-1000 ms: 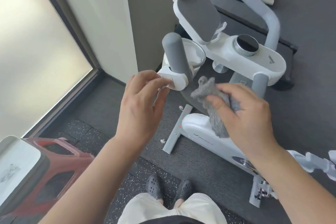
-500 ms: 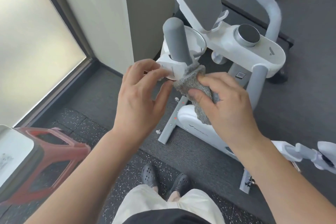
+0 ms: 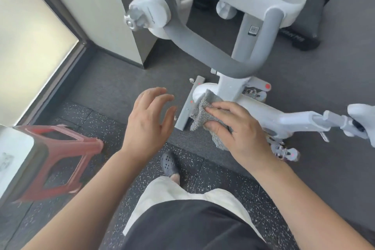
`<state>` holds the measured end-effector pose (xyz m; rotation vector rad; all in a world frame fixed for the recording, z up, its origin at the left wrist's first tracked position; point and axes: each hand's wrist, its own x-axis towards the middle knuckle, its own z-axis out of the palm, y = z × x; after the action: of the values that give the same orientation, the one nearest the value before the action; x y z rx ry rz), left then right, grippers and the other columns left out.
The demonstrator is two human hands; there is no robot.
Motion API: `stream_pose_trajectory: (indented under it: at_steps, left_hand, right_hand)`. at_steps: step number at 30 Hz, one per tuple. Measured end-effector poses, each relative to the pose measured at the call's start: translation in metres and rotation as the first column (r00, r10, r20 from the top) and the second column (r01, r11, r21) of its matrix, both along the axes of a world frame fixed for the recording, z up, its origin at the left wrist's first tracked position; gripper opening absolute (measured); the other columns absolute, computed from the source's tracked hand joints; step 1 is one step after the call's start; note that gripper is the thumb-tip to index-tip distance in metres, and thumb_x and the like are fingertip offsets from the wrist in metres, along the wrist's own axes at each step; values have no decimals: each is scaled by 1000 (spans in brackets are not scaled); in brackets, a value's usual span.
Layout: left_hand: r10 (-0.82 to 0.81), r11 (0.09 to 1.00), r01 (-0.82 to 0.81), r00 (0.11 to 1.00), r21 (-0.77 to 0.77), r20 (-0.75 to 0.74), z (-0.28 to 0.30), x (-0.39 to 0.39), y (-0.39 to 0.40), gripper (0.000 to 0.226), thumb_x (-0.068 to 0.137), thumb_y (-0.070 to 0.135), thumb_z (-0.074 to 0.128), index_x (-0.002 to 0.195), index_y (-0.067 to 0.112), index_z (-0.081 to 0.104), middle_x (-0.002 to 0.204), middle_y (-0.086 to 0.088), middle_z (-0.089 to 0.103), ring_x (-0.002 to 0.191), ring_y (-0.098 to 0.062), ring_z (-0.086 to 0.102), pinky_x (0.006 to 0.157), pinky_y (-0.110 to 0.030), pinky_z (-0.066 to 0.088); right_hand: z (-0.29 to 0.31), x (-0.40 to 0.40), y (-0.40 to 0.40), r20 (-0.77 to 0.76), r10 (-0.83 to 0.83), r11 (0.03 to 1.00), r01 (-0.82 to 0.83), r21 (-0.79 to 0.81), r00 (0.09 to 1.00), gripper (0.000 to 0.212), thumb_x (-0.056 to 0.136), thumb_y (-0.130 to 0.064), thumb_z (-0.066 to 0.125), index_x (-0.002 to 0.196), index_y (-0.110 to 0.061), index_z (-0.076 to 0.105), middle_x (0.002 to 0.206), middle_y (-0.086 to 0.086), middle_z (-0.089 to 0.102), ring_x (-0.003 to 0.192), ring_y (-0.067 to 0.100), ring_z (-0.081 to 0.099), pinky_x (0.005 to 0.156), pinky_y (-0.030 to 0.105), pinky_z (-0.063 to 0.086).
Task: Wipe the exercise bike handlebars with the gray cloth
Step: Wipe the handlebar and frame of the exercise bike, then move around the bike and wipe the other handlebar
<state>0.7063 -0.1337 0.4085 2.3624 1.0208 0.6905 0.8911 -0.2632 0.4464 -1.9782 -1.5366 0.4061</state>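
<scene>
The white exercise bike's gray U-shaped handlebar (image 3: 205,53) curves across the upper middle of the head view, with a white clamp and knob (image 3: 142,16) at its left end. My right hand (image 3: 237,128) holds the bunched gray cloth (image 3: 203,115) below the handlebar, in front of the white bike frame (image 3: 261,111), not touching the bar. My left hand (image 3: 150,119) hovers to the left of the cloth with its fingers spread and nothing in it.
A red stool with a pale top (image 3: 56,158) stands at the lower left. A frosted window (image 3: 26,32) and a wall corner (image 3: 113,16) close off the left. The bike's pedal (image 3: 286,152) juts out near my right wrist. My foot in a dark clog (image 3: 169,164) stands on speckled flooring.
Both hands have dropped away from the handlebar's left clamp. My left hand let go of the knob and opened. The view has tilted downward, closer to the bike.
</scene>
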Motion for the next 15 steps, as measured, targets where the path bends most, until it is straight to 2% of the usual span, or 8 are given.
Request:
stream_pose_trajectory:
  at_steps: [4, 6, 10, 15]
  left_hand:
    - [-94, 994, 86, 986, -66, -138, -42, 0, -36, 25, 96, 19, 64, 117, 5, 65, 125, -13, 64, 120, -32, 58, 107, -40, 43]
    - [-149, 985, 124, 962, -123, -228, -60, 3, -58, 27, 96, 17, 64, 119, 5, 65, 126, -13, 65, 122, -32, 58, 109, -40, 42]
    - [-309, 936, 214, 881, -280, -358, -88, 19, -113, 31, 97, 18, 63, 123, 1, 65, 128, -15, 65, 125, -35, 57, 112, -44, 42]
    - [-491, 862, 335, 741, -380, -459, -113, 49, -185, 42, 99, 25, 58, 135, 3, 58, 141, -14, 58, 139, -32, 47, 118, -46, 36]
  right_hand:
    - [-38, 8, -52, -102, -64, 974, 40, -225, 993, 33, 89, -26, 69, 121, -14, 68, 124, 0, 65, 112, 15, 58, 95, -3, 23]
    - [-57, 12, -83, -124, -110, 955, 70, -289, 986, 35, 90, -29, 68, 121, -14, 68, 125, 1, 65, 112, 16, 58, 93, -6, 19]
    - [-94, 19, -156, -159, -218, 902, 137, -410, 963, 39, 91, -35, 65, 124, -15, 65, 130, 1, 62, 116, 17, 57, 96, 19, 35]
    - [-128, 30, -252, -196, -407, 825, 267, -498, 892, 35, 92, -35, 64, 119, -13, 63, 122, 4, 62, 111, 21, 57, 88, 26, 39]
